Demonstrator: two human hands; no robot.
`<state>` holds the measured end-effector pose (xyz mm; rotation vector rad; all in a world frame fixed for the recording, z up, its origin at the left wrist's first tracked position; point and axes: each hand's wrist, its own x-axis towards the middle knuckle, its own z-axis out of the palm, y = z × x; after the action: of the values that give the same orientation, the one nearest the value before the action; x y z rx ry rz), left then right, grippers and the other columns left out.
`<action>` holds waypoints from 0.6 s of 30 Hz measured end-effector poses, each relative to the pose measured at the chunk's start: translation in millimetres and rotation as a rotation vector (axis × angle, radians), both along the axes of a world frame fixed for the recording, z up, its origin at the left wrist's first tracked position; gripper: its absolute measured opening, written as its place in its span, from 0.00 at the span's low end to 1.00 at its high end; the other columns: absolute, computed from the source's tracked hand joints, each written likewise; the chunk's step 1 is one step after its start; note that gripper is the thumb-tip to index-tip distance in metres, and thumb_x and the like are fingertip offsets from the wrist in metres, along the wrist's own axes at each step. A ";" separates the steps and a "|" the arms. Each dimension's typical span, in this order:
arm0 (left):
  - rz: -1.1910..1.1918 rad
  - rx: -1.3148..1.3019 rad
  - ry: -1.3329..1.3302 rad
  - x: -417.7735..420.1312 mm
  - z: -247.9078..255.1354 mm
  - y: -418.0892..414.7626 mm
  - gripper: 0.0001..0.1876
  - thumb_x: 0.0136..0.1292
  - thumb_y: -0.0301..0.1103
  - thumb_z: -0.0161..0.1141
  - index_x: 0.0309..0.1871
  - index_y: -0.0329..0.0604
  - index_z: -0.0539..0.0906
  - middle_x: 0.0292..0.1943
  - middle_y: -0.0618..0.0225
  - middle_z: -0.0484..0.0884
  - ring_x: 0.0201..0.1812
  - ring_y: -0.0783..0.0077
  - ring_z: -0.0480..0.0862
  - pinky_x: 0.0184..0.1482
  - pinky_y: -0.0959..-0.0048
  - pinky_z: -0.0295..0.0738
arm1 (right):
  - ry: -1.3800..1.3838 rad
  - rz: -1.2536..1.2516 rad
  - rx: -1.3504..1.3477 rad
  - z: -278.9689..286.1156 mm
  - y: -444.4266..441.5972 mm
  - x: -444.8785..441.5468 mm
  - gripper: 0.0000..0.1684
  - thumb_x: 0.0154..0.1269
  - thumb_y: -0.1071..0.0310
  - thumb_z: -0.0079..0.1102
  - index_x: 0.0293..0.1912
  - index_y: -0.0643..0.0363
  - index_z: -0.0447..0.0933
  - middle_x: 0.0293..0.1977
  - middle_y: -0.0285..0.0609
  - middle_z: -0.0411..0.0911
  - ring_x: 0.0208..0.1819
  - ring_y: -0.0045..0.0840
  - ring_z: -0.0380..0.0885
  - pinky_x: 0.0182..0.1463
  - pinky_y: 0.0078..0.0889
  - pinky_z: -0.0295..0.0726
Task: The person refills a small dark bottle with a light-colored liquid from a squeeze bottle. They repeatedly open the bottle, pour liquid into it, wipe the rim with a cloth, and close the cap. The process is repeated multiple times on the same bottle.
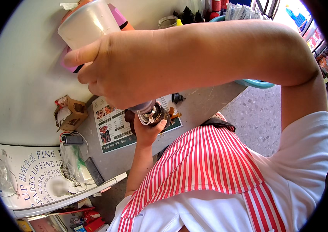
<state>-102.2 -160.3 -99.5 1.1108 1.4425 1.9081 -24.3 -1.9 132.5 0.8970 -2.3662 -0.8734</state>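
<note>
My right hand [100, 69] grips a translucent plastic jug [90, 26], tilted with its base raised at the upper left. My forearm hides the jug's middle. Its grey-white mouth end [144, 108] shows below my wrist, just over a dark glass bottle [161, 114]. Around that bottle is my left hand [149, 129], thumb on the near side. Whether liquid is flowing cannot be made out. Under the bottle lies a printed menu sheet [114, 143] with a brown spill [175, 113] on it. A black ridged stopper [177, 98] rests beside the sheet.
A cardboard box [72, 114], a black power bank [73, 139] with a cable and a dark phone-like slab [94, 171] lie along the left. Bottles with black stoppers [187, 16], an open jar [168, 21] and a turquoise basin [256, 83] stand beyond my arm.
</note>
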 end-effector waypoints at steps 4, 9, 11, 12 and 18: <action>-0.010 -0.030 0.035 -2.0 0.5 -1.0 0.30 0.47 0.28 0.70 0.56 0.35 0.72 0.52 0.58 0.78 0.54 0.66 0.79 0.59 0.66 0.73 | -0.002 -0.013 -0.029 -3.1 -0.8 -0.3 0.06 0.46 0.63 0.69 0.29 0.42 0.84 0.27 0.15 0.79 0.48 0.14 0.73 0.65 0.22 0.55; -0.003 -0.039 -0.001 0.8 4.3 -1.2 0.30 0.47 0.28 0.69 0.55 0.35 0.72 0.52 0.59 0.78 0.54 0.67 0.79 0.59 0.67 0.73 | -0.039 -0.038 -0.017 -3.6 -0.3 -5.0 0.07 0.47 0.63 0.69 0.30 0.41 0.84 0.29 0.16 0.80 0.48 0.15 0.73 0.66 0.19 0.57; 0.002 -0.026 -0.006 1.8 6.2 -1.3 0.30 0.47 0.28 0.69 0.55 0.35 0.72 0.51 0.59 0.78 0.54 0.67 0.79 0.59 0.67 0.73 | -0.060 -0.043 -0.068 -3.0 2.0 -5.8 0.09 0.45 0.64 0.70 0.31 0.40 0.84 0.31 0.17 0.80 0.49 0.16 0.73 0.67 0.23 0.56; 0.003 -0.014 0.003 2.1 7.5 -0.1 0.30 0.47 0.27 0.69 0.55 0.35 0.72 0.51 0.59 0.78 0.53 0.67 0.79 0.59 0.67 0.73 | -0.038 -0.047 -0.075 -4.5 5.2 -5.9 0.10 0.43 0.64 0.71 0.31 0.40 0.84 0.32 0.17 0.80 0.50 0.16 0.73 0.68 0.25 0.56; 0.026 0.006 0.059 -9.1 1.0 -5.4 0.34 0.45 0.22 0.71 0.57 0.37 0.68 0.47 0.65 0.77 0.47 0.74 0.79 0.52 0.74 0.76 | 0.064 -0.029 -0.266 -25.1 35.0 0.1 0.18 0.42 0.69 0.65 0.39 0.45 0.80 0.39 0.26 0.78 0.52 0.24 0.74 0.71 0.44 0.56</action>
<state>-111.3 -165.7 -98.5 1.1656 1.4904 1.9138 -24.2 33.1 107.5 0.7187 -2.3735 -0.5696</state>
